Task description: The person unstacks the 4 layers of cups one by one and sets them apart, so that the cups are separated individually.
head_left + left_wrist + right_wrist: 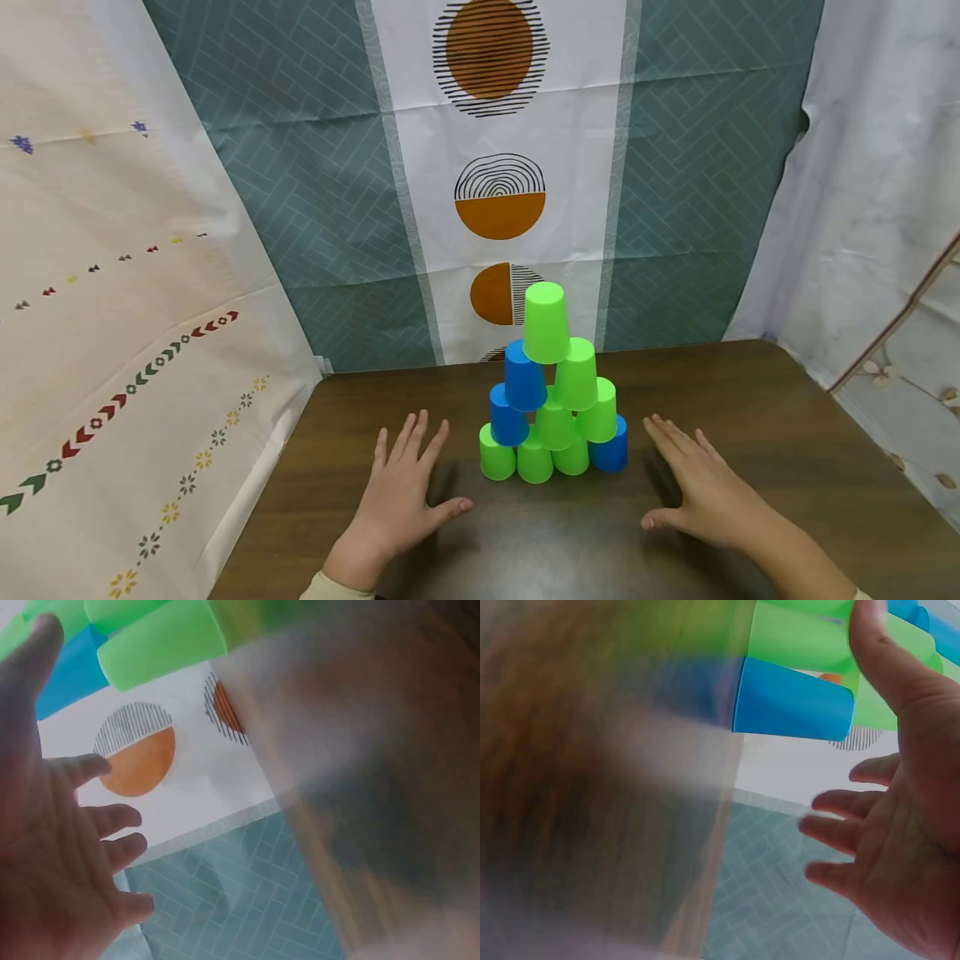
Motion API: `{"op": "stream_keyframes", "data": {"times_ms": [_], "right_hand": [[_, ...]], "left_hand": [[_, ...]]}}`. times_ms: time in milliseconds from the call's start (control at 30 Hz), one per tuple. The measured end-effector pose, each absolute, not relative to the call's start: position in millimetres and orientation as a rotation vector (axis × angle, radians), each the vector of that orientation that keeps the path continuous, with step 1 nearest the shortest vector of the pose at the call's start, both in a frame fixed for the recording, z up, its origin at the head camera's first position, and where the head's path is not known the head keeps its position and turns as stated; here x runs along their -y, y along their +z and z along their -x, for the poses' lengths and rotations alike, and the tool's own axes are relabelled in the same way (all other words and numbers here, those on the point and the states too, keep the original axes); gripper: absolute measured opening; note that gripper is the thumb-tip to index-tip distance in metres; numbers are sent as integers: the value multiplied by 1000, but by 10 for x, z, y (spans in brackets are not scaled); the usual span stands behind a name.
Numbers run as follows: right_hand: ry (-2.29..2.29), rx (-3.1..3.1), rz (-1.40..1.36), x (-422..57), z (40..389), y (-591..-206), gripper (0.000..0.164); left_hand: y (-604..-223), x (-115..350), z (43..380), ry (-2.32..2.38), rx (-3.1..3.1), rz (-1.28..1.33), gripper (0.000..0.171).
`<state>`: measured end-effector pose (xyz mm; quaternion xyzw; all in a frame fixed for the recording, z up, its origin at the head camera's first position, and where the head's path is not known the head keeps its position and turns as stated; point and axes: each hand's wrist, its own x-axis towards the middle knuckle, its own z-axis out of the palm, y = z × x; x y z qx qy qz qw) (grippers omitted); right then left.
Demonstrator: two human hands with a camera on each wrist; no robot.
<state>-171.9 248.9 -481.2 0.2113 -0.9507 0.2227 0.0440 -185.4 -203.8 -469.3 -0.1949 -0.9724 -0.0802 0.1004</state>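
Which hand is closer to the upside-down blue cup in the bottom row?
Right. The right hand is just right of that blue cup, not touching; the left hand is farther, beyond three green cups.

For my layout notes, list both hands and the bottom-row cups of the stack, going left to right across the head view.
Left hand, first green cup, second green cup, third green cup, blue cup, right hand.

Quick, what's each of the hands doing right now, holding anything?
Left hand: open, holding nothing, left of the cup pyramid.
Right hand: open, holding nothing, on the pyramid's other side.
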Motion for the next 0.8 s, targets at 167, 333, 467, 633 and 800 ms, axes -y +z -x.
{"op": "stream_keyframes", "data": {"times_ms": [167,333,467,633,800], "right_hand": [[784,2906,-628,-2450,1828,-4851,116],[880,2900,-592,-2377,1988,-4898,107],[942,2898,-571,-2328,2097,-4923,101],[992,2892,-574,-2299,2181,-4938,95],[1033,2883,-582,-2272,2233,-4954,94]], "left_hand": [[-4581,2011,1905,-356,2780,586,98],[-4387,1918,1958,-555,2611,655,84],[-4200,1818,2014,-684,2493,703,74],[-3986,1671,2054,-827,2439,712,67],[-3777,1508,2083,-968,2381,726,64]]}}
